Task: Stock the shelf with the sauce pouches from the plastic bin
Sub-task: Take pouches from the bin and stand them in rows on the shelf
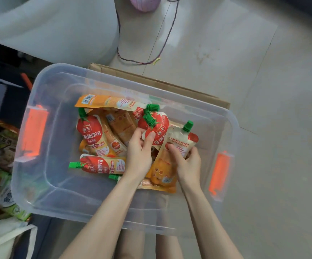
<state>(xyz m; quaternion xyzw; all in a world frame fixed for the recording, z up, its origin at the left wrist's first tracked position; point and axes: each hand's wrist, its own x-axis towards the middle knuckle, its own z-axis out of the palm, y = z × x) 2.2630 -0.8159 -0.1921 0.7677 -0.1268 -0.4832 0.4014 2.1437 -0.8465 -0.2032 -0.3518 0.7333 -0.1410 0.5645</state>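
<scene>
Both hands inside clear plastic bin [61, 86] on floor: left hand [139, 156] pinches a red tomato pouch [156, 128], right hand [188, 165] grips a back-facing pouch [177, 146]; other sauce pouches [95, 135] heaped centre-left.

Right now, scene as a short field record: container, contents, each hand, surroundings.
container: clear plastic bin with orange latches, on a tiled floor
contents: loose pile of sauce pouches with green caps
left hand: fingers closed on a red-fronted pouch
right hand: gripping a back-facing pouch
behind bin: cardboard box
</scene>
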